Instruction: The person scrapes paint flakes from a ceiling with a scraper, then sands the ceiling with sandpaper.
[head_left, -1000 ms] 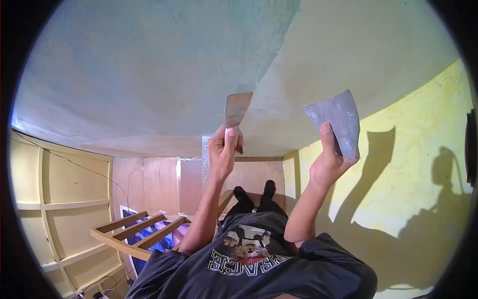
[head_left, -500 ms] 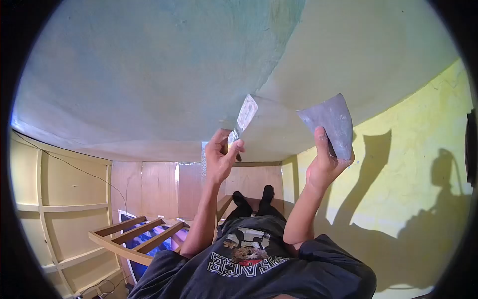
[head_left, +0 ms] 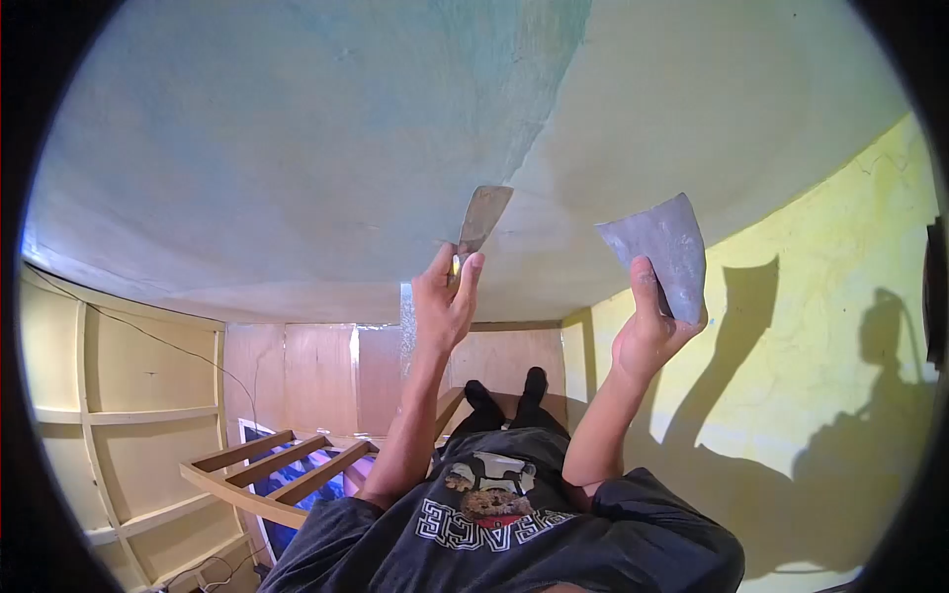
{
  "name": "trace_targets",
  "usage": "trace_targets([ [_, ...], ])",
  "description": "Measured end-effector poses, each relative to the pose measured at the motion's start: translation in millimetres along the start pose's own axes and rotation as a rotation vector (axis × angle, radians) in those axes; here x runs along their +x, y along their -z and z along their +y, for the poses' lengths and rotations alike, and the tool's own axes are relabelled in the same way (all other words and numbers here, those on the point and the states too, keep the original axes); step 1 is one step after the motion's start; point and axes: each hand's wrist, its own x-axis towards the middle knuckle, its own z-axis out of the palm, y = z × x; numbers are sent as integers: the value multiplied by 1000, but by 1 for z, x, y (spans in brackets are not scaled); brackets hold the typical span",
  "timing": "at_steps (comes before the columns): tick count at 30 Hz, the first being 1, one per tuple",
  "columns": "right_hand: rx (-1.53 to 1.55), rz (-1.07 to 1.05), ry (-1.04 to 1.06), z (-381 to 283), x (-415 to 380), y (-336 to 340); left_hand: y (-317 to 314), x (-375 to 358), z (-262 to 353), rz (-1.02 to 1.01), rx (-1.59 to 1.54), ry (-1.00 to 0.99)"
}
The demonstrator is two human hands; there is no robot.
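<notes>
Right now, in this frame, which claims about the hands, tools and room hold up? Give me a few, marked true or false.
1. The left hand holds a narrow scraper. True.
2. Only one hand holds a tool. False: the right hand grips a wide grey blade.
3. The two tools touch. False: a gap separates them.
4. A slatted wooden frame shows at lower left. True.
5. Shadows fall on the yellow wall. True.

A brightly lit yellow wall (head_left: 840,227) on the right carries sharp, dark shadows (head_left: 727,371). Cream panelling (head_left: 148,371) divided by battens stands left, crossed by a thin cable (head_left: 163,341). Wood-coloured panels (head_left: 311,371) lie between; a slatted wooden frame (head_left: 242,498) overlaps something blue and purple (head_left: 277,535).
</notes>
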Motion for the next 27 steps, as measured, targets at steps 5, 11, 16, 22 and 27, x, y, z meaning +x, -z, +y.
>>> trace_targets([
  [5,4,28,9,4,3,5,-15,-11,-6,157,-1,-20],
  [11,-6,32,1,0,2,0,-15,-10,2,176,-9,20],
  [16,13,11,-23,-3,-2,-4,-14,-8,-11,158,-69,72],
  [22,-9,1,9,-6,-1,-6,-18,-2,-28,161,-131,43],
  [27,-11,9,4,-2,-2,-4,-17,-2,-28,147,-118,43],
])
